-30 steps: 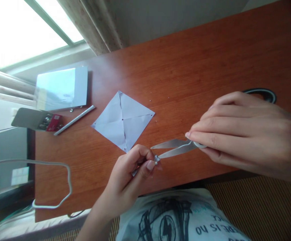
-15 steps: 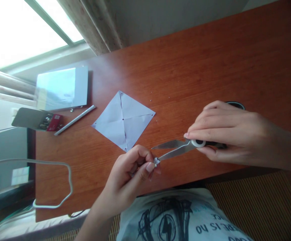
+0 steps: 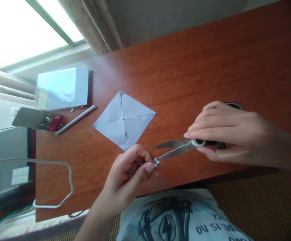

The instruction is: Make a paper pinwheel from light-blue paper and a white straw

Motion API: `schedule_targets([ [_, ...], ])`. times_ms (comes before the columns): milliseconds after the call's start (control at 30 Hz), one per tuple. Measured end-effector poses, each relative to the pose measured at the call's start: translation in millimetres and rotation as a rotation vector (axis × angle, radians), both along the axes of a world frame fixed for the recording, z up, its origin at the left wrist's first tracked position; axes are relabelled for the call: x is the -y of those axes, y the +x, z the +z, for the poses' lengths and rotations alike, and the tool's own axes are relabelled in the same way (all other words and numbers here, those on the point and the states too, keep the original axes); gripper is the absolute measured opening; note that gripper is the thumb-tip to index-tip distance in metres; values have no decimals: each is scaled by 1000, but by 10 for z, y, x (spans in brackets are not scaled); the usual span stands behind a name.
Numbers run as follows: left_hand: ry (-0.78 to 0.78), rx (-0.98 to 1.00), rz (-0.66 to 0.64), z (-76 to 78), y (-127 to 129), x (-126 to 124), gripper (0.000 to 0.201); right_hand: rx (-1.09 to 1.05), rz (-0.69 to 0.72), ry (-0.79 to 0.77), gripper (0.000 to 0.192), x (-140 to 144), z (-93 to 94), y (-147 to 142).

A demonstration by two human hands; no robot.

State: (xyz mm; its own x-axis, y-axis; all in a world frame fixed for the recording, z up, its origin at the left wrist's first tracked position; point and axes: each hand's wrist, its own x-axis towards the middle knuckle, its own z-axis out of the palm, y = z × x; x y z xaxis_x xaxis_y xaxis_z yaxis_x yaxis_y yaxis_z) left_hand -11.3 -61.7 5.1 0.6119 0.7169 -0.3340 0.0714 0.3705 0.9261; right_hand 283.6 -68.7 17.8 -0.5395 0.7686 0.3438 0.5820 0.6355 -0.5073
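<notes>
My right hand is closed around a pair of scissors, their blades apart and pointing left; most of the handles are hidden by the fingers. Between thumb and fingers, my left hand pinches a small whitish piece, perhaps the end of a rolled paper. One blade tip touches this piece; the other blade stays clear above it. Just beyond my left hand lies a white paper square, turned like a diamond, with fold lines, cuts, a hole in the centre and holes near its corners.
A white paper tube lies left of the square. Behind it are an open box with metal bits and a shiny flat packet. A white cable loops over the table's left edge. Tiny paper scraps lie near the square.
Almost nothing differs. My left fingers have shifted very slightly round the small piece, and the blade tip still touches it.
</notes>
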Motion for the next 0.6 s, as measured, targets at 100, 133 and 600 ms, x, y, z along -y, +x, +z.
schedule_targets([
  [100,1,24,13,5,1,-6,11,3,-13,4,19,1,11,-9],
  [133,1,22,16,4,1,-9,11,8,-14,3,19,1,14,-10],
  [600,-102,236,72,-49,-7,-58,10,-9,-28,-16,19,-13,76,-19],
])
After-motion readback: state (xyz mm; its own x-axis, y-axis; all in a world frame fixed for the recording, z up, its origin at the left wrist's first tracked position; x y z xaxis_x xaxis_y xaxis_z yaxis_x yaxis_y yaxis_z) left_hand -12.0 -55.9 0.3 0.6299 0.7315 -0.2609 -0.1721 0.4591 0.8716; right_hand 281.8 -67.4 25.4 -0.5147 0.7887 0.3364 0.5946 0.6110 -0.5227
